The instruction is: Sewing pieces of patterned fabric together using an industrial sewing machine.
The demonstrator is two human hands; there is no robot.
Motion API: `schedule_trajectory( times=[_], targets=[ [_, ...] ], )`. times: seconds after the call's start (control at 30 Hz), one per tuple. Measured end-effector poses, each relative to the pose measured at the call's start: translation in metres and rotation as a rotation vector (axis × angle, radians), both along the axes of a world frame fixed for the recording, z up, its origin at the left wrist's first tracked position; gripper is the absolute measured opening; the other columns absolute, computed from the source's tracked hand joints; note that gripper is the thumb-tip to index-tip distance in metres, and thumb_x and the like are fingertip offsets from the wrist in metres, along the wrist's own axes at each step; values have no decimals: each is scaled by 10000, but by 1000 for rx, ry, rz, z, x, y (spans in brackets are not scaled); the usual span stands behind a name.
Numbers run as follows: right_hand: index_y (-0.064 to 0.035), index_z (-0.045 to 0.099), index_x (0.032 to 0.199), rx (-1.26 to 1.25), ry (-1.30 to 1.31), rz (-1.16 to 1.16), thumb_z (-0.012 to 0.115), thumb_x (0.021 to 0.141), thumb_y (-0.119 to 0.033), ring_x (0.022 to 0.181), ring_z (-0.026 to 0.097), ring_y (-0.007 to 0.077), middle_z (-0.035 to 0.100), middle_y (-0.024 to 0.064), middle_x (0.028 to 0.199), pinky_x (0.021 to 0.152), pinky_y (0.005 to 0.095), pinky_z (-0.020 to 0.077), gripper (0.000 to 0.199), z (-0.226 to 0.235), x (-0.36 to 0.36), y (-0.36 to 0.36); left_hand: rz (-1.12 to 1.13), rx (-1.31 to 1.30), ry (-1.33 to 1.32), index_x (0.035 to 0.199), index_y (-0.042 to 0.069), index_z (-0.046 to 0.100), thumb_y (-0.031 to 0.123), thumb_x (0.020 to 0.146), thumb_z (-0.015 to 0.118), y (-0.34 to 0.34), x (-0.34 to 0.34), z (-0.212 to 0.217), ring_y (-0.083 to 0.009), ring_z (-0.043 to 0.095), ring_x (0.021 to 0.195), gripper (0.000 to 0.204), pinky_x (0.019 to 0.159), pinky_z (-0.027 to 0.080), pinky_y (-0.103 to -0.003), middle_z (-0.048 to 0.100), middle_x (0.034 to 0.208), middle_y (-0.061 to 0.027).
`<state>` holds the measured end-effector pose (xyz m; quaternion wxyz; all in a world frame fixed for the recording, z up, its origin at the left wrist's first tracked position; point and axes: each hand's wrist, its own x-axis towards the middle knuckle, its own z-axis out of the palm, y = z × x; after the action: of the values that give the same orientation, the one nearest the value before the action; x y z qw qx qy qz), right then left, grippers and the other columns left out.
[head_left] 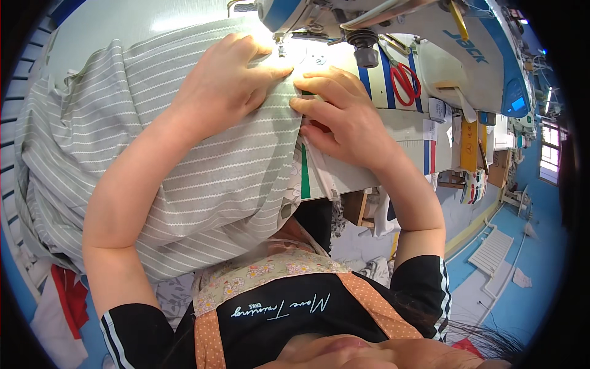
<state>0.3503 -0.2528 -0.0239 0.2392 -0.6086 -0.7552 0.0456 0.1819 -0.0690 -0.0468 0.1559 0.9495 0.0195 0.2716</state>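
A large grey fabric with white stripes [215, 203] spreads over the sewing table and hangs down toward my lap. My left hand [236, 83] presses on it near the needle, fingers bent and thumb stretched toward the fabric's right edge. At that edge my right hand [344, 114] has its fingertips and thumb closed on the cloth. Just beyond both hands is the lit needle and presser foot [281, 48] of a sewing machine [442, 46]. Whether the foot rests on the cloth is too bright to tell. A pale strip [319, 166] hangs below my right hand.
Red-handled scissors [405, 84] lie on the table right of the machine's needle area. Farther right stand a yellow box [470, 144] and a small white spool-like item [438, 109]. The table's near edge [344, 184] runs below my right forearm. A white rack [491, 251] is on the blue floor.
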Motion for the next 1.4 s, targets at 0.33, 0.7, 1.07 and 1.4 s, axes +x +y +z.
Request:
schedule_trajectory(
  times=[0.33,0.7,1.07,1.4],
  targets=[
    [-89,684,1085,20,2,-51,736,749,-97,1185,557,345,614,100,1248,1023,479,421,340,-3,-3,-7,-47,18,89,1180,167,691,138,785,730,-23,-16,9,-324,562,1076,398,923,483,-421,603,1129,-115],
    [43,644,1056,-272,1086,-454,641,897,-10,975,664,196,672,137,1104,791,289,532,167,-39,-131,-160,311,-195,339,1264,43,620,155,765,799,-39,-201,40,-343,586,1167,542,1014,465,-409,646,1248,-142],
    [9,578,1225,-691,1876,-120,656,950,-155,975,670,188,659,107,1157,793,333,587,329,-99,-254,-107,343,173,282,1369,91,566,320,958,611,-16,-232,40,-366,576,1212,472,1016,465,-424,630,1308,-148],
    [-8,566,1253,-346,1879,-168,636,957,-148,913,698,164,685,121,1126,596,294,598,335,32,-179,-215,882,166,955,1491,188,439,532,1002,443,-53,-265,47,-438,643,1053,598,908,511,-509,654,1179,-231]
  ],
)
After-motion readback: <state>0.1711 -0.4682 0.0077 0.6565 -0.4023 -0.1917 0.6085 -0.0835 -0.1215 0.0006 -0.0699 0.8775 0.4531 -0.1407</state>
